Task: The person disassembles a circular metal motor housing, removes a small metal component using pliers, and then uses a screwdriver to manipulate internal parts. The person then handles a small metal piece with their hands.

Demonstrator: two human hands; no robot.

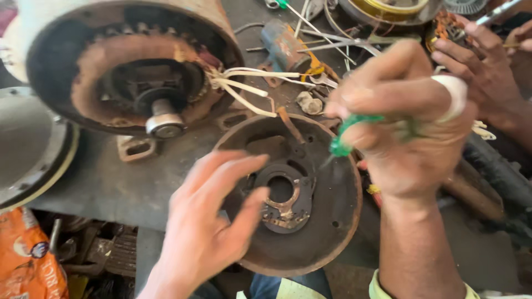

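A rusty round motor end cover (pixel 327 221) lies on the bench with a centre bearing plate (pixel 282 199). My left hand (pixel 210 221) rests open on its left rim, fingers spread towards the centre hole. My right hand (pixel 410 122) hovers above the cover's upper right and grips a green-handled screwdriver (pixel 346 130), tip pointing down at the cover. A white bandage wraps one finger. Behind stands the motor body (pixel 127 61) with rusty windings, a shaft (pixel 163 122) and white leads (pixel 244 83).
Another person's hand (pixel 487 66) works at the upper right near a copper-wound part. Loose tools, a blue part (pixel 282 44) and wires litter the back of the bench. A grey round cover (pixel 27 149) lies far left, an orange bag (pixel 25 260) below.
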